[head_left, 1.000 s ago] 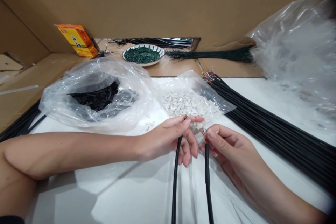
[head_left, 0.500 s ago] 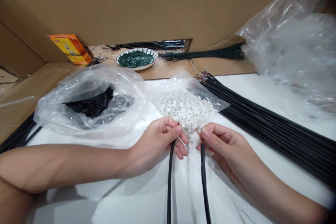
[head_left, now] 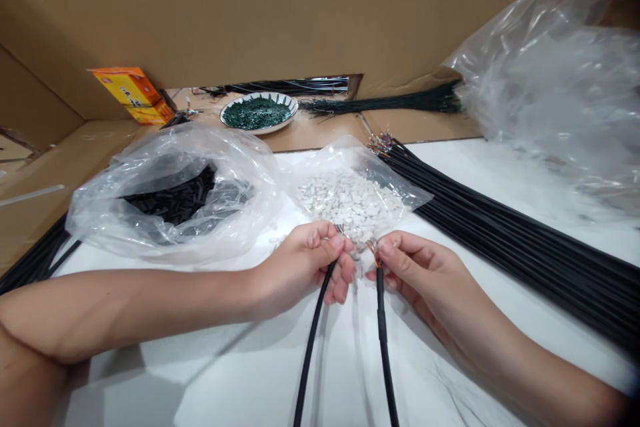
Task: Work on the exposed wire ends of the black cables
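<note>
Thumb and fingers of my left hand (head_left: 327, 257) pinch the stripped end of a black cable (head_left: 313, 340), with thin coloured wires poking out above the fingertips. A second black cable (head_left: 383, 340) is held at its wire end by my right hand (head_left: 407, 260); a thicker black sleeve (head_left: 381, 303) sits around it a little below the orange and brown wires. The two wire ends are close together but apart. Just beyond my fingers lies a clear bag of small white pieces (head_left: 353, 197), some spilling toward my hands.
At left is a clear bag of short black tubes (head_left: 175, 197). A bundle of black cables (head_left: 500, 227) runs along the right. Behind stand a plate (head_left: 293, 107) of small green pieces, a yellow-orange box (head_left: 133, 95), and a cardboard wall (head_left: 260, 13). A large plastic bag (head_left: 555, 87) fills the back right.
The left cable now slants, its lower part swung to the left, and more of its coloured wires show above my left fingers. My right hand and its cable have shifted slightly left.
</note>
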`<state>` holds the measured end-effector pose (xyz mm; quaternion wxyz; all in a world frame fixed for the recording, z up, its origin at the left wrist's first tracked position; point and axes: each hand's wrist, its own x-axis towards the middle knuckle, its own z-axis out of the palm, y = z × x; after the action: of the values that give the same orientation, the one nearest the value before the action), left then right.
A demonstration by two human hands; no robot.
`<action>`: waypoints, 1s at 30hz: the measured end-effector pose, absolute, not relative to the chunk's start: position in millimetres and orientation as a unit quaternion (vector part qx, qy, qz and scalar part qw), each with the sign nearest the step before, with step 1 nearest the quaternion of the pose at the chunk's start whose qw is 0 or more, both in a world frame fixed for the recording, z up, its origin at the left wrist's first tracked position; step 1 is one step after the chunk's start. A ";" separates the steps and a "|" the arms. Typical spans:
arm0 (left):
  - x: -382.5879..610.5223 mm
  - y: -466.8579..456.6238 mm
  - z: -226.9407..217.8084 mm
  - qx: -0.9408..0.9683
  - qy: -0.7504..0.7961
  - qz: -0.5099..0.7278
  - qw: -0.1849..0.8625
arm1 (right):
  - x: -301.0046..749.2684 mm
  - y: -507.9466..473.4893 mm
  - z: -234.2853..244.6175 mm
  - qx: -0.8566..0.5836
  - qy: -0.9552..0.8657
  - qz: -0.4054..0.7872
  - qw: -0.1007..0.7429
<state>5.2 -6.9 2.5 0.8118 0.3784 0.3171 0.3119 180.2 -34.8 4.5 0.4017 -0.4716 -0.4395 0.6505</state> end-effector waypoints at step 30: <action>6.5 -3.7 5.3 0.420 0.312 0.245 0.816 | 174.1 -34.3 8.4 -0.404 -0.454 0.701 0.374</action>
<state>6.5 -3.7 5.3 0.8163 0.4200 0.3119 0.2449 174.1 -34.3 8.4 0.3738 -0.4036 -0.4542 0.7008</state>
